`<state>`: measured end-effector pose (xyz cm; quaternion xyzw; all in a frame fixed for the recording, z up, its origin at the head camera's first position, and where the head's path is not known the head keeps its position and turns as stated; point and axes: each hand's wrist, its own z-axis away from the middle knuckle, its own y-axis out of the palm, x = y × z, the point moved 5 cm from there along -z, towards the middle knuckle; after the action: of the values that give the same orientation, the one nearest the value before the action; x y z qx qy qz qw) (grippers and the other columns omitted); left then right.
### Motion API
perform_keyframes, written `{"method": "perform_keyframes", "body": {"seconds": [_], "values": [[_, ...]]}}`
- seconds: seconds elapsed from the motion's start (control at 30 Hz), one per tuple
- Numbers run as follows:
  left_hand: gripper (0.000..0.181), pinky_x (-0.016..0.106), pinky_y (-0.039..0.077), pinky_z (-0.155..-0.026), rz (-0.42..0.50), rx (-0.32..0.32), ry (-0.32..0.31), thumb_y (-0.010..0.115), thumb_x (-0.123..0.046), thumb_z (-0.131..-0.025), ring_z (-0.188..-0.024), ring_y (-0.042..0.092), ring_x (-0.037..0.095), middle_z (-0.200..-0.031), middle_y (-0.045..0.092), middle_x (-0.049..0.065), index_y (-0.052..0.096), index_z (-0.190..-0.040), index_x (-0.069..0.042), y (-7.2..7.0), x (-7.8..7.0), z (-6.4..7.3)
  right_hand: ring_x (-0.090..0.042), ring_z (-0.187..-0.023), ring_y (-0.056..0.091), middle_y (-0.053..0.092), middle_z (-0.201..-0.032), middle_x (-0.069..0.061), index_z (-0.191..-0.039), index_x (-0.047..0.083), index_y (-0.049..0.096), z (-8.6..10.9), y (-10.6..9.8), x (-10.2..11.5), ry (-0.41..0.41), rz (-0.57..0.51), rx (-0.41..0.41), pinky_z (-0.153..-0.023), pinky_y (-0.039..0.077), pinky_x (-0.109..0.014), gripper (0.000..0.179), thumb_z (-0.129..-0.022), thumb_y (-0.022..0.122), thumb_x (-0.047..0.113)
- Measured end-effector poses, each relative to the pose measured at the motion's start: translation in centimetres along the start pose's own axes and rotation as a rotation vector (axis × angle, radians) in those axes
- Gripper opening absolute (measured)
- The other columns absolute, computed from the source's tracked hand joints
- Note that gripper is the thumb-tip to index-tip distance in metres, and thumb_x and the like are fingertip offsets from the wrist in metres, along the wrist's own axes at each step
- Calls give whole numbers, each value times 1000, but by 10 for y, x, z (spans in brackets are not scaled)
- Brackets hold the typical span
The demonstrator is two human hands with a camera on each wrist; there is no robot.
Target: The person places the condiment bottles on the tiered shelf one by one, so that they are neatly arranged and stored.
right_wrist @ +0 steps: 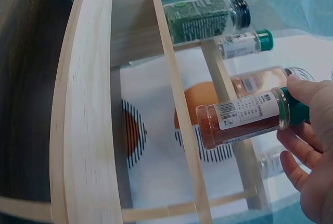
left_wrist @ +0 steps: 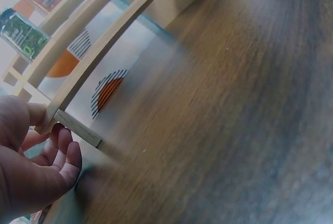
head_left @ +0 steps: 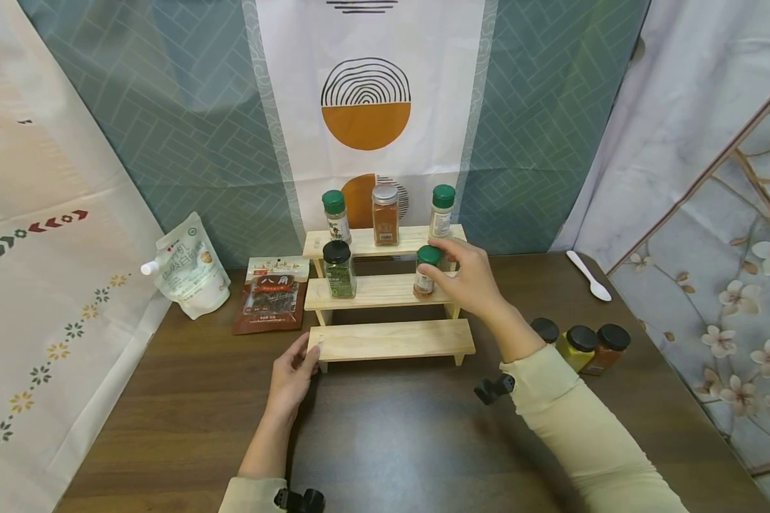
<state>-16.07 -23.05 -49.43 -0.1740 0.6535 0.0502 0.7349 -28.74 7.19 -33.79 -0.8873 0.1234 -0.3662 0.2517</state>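
Note:
A three-step wooden rack stands on the brown table. My right hand grips a green-capped jar of red spice by its cap, upright at the right part of the middle step. The right wrist view shows the fingers curled round the cap of that jar; whether its base rests on the wood I cannot tell. My left hand holds the left end of the lowest step, thumb above and fingers below. A black-capped herb jar stands on the middle step's left.
Three jars line the top step: green-capped, silver-capped, green-capped. Three more jars stand on the table at the right, with a white spoon behind them. A white pouch and a brown packet lie left of the rack.

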Motion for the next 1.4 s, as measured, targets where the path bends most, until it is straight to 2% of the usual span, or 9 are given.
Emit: {"method": "perform_keyframes", "body": {"seconds": [0.17,0.23,0.47,0.67,0.8,0.97,1.27,1.4], "values": [[48,25,54,-74,5,13,-5,57,-8,-104,-90,59,21,-106,61,20,45,-147,8,0,-20,9,-24,-94,64,71,-111,-13,-122,-1,69,-9,15,2,12,10,20,-80,54,-41,42,-87,83,17],[47,25,54,-74,2,13,-10,58,-7,-104,-89,59,21,-105,61,21,46,-147,8,0,-22,10,-23,-93,64,71,-109,-12,-122,-1,69,-12,21,2,14,11,23,-80,53,-40,42,-87,83,17],[51,20,52,-73,-3,-6,-7,59,-15,-104,-91,59,17,-111,61,19,45,-150,2,1,3,-1,-25,-97,63,70,-113,-12,-125,0,68,-21,37,9,3,15,53,-81,53,-40,44,-89,81,21],[50,21,53,-73,-1,-4,-11,59,-13,-104,-92,61,21,-108,62,19,46,-150,3,1,7,-3,-28,-97,63,69,-115,-12,-128,3,67,-25,46,7,10,7,71,-80,53,-39,44,-90,80,22],[49,23,54,-74,0,0,-16,58,-11,-104,-93,61,23,-106,62,19,46,-149,5,0,6,-4,-26,-98,63,69,-117,-12,-131,4,65,-24,46,3,52,-20,87,-82,54,-40,46,-91,79,22],[50,22,53,-74,-6,-8,-3,59,-14,-104,-91,61,20,-107,62,18,46,-149,2,0,5,-2,-25,-101,64,69,-116,-12,-139,5,58,-19,44,-4,124,-38,119,-88,53,-43,55,-92,79,25],[48,21,53,-75,-9,-22,6,60,-17,-104,-93,61,19,-108,62,18,50,-148,-1,0,4,-2,-29,-108,67,69,-119,-17,-136,2,59,0,28,-17,133,-73,120,-95,52,-47,50,-93,76,20],[49,21,53,-75,-11,-17,3,60,-17,-104,-94,61,19,-109,62,18,49,-149,-1,0,4,-2,-30,-106,67,69,-118,-16,-135,1,60,11,16,-23,146,-52,118,-94,51,-48,48,-93,76,20]]}}
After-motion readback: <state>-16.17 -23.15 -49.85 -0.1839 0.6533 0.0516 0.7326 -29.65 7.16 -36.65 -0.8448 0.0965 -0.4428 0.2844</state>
